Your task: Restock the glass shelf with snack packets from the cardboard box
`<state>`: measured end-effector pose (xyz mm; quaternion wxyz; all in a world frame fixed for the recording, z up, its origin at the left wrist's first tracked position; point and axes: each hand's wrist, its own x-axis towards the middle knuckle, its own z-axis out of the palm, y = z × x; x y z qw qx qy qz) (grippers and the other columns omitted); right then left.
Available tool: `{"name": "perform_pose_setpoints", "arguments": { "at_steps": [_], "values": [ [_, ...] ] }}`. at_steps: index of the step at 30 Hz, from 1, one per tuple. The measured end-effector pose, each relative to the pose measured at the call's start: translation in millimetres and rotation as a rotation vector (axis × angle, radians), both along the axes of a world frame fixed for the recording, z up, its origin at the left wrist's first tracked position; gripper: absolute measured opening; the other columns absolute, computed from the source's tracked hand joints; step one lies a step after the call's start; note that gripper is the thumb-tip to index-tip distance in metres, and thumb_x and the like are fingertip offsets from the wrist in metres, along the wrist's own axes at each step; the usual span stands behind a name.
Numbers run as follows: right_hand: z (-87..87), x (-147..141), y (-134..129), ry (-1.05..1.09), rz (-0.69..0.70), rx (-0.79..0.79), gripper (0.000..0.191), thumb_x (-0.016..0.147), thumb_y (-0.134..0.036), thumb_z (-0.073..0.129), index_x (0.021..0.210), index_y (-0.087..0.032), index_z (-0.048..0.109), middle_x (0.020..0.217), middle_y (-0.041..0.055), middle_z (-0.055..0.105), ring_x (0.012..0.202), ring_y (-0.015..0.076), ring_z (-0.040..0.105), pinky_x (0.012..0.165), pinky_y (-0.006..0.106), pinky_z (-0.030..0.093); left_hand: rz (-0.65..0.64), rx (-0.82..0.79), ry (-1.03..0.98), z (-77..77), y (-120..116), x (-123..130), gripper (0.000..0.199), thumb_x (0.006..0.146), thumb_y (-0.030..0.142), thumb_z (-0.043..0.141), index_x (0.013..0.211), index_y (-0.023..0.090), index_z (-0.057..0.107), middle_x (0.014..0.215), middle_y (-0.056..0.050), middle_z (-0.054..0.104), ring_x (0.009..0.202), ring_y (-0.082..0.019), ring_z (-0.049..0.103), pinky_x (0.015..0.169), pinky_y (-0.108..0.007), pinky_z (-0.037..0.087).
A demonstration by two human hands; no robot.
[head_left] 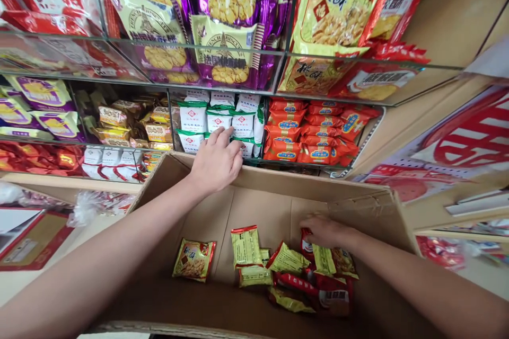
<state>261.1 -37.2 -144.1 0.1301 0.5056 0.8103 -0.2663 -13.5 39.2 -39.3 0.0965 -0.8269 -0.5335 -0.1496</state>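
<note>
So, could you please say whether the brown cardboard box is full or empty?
Neither: several yellow and red packets lie in the box, but much of its floor is bare.

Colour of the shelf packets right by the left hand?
Those packets are white with green edges; clearest in the head view.

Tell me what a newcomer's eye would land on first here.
First, the big open cardboard box, low in the centre, with yellow and red packets on its floor. Next, the right grip down among those packets, and the left grip by the box's far edge. Then the large purple-and-cream biscuit bags, top centre.
</note>
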Motion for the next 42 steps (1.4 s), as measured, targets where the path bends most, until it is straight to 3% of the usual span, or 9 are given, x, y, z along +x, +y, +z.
{"name": "perform_pose_setpoints", "arguments": {
  "at_steps": [3, 7, 12, 15, 18, 23, 29, 36, 42],
  "values": [
    [22.7, -7.7, 1.5, 0.107, 0.018, 0.073, 0.018, 0.069, -0.005, 0.058, 0.076, -0.018, 0.069, 0.081, 0.0049, 0.068, 0.086, 0.0193, 0.060, 0.082, 0.030, 0.041, -0.066, 0.043, -0.093, -1.6, 2.7, -4.3, 0.031, 0.087, 0.027, 0.039, 0.109, 0.017, 0.058, 0.132, -0.013, 0.046, 0.127, -0.030, 0.032, 0.101, -0.050, 0.032],
    [79.3, -22.3, -1.8, 0.376, 0.042, 0.231, 0.031, 0.085, -0.010, 0.042, 0.093, -0.025, 0.067, 0.095, 0.0009, 0.066, 0.090, 0.0131, 0.057, 0.082, 0.026, 0.041, -0.428, 0.068, -0.445, 5.1, -13.8, -5.5, 0.027, 0.085, 0.017, 0.040, 0.107, 0.015, 0.056, 0.115, -0.012, 0.058, 0.114, -0.021, 0.048, 0.099, -0.040, 0.038],
    [119.1, -41.0, -18.4, 0.909, -0.112, 0.494, 0.022, 0.087, -0.020, 0.048, 0.102, -0.028, 0.062, 0.098, 0.0015, 0.063, 0.092, 0.0128, 0.057, 0.078, 0.023, 0.045, -0.668, -0.622, -0.765, 16.8, -57.9, 15.9, 0.046, 0.083, 0.031, 0.053, 0.125, 0.016, 0.043, 0.115, -0.012, 0.059, 0.096, -0.020, 0.058, 0.077, -0.032, 0.051],
    [116.5, -53.2, -19.3, 0.947, -0.259, 0.534, 0.015, 0.087, -0.027, 0.048, 0.094, -0.025, 0.061, 0.089, 0.0013, 0.063, 0.086, 0.0136, 0.058, 0.075, 0.022, 0.045, -0.642, -0.931, -0.989, 15.8, -68.9, 30.5, 0.041, 0.083, 0.034, 0.053, 0.120, 0.015, 0.049, 0.104, -0.009, 0.063, 0.089, -0.019, 0.059, 0.079, -0.031, 0.048],
    [107.8, -63.6, -14.9, 0.958, -0.510, 0.434, 0.023, 0.087, -0.040, 0.045, 0.088, -0.022, 0.060, 0.079, 0.0007, 0.063, 0.072, 0.0137, 0.058, 0.064, 0.022, 0.046, -0.520, -1.054, -1.208, 8.9, -69.2, 39.2, 0.030, 0.087, 0.037, 0.046, 0.100, 0.015, 0.063, 0.088, -0.004, 0.066, 0.080, -0.015, 0.058, 0.078, -0.029, 0.046],
    [99.1, -68.3, -13.8, 0.912, -0.761, 0.354, 0.043, 0.084, -0.057, 0.037, 0.076, -0.019, 0.054, 0.064, 0.0001, 0.057, 0.056, 0.0130, 0.049, 0.049, 0.022, 0.039, -0.284, -0.890, -1.470, 1.8, -70.4, 43.5, 0.028, 0.086, 0.040, 0.048, 0.095, 0.016, 0.060, 0.077, 0.000, 0.061, 0.070, -0.012, 0.052, 0.066, -0.024, 0.043],
    [100.1, -71.8, -21.9, 0.881, -0.533, 0.461, 0.040, 0.081, -0.051, 0.047, 0.058, -0.018, 0.050, 0.051, -0.0036, 0.046, 0.049, 0.0091, 0.039, 0.048, 0.020, 0.031, -0.215, -0.859, -1.348, 10.4, -69.8, 43.8, 0.030, 0.084, 0.044, 0.048, 0.072, 0.017, 0.052, 0.060, 0.006, 0.045, 0.056, -0.009, 0.039, 0.053, -0.020, 0.034],
    [88.1, -86.9, -26.9, 1.158, -0.970, 0.348, 0.042, 0.079, -0.057, 0.044, 0.062, -0.019, 0.047, 0.054, -0.0026, 0.048, 0.051, 0.0122, 0.043, 0.046, 0.021, 0.035, -0.142, -0.531, -1.345, 1.8, -77.3, 53.4, 0.031, 0.091, 0.039, 0.036, 0.066, 0.021, 0.035, 0.063, 0.007, 0.036, 0.058, -0.010, 0.032, 0.058, -0.021, 0.034],
    [85.0, -84.9, -25.2, 1.114, -1.036, 0.332, 0.045, 0.078, -0.061, 0.042, 0.077, -0.018, 0.055, 0.062, 0.0004, 0.056, 0.059, 0.0155, 0.049, 0.052, 0.024, 0.039, -0.154, -0.460, -1.197, 3.0, -81.4, 51.8, 0.028, 0.093, 0.035, 0.032, 0.069, 0.022, 0.037, 0.065, 0.005, 0.042, 0.061, -0.012, 0.039, 0.061, -0.023, 0.036]
  ]
}}
